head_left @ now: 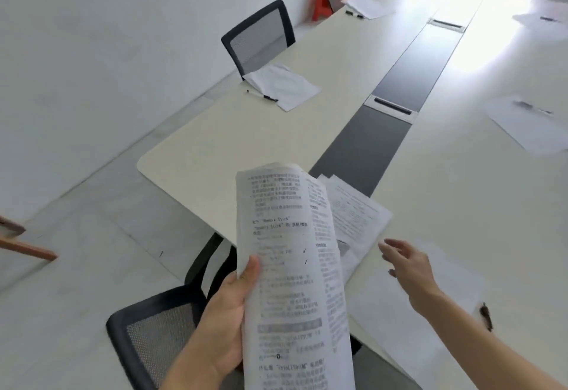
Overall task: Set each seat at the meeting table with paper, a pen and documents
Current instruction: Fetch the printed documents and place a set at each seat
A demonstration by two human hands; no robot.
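White printed documents (292,266) stand curled in my left hand (227,312) at 6 o'clock. The thumb lies on the front page and the fingers wrap behind the stack.

My right hand (405,263) is at 4 o'clock, with the fingers straight and slightly spread, holding nothing. It is over the cream table (246,143); I cannot tell whether it touches the surface.

Items at the near seat:
- Loose printed sheets (356,211) lie fanned on the table just beyond my right fingertips.
- A blank sheet (430,312) lies under my right forearm.
- A dark pen (487,316) lies at the blank sheet's right edge.
- A mesh chair (147,334) stands at 7 o'clock, below my left hand.

At 12 o'clock, a paper set (282,85) lies in front of a second mesh chair (261,36), with a black pen (267,97) touching its near edge. At 2 o'clock, another paper set (528,125) carries a blurred pen (534,108).
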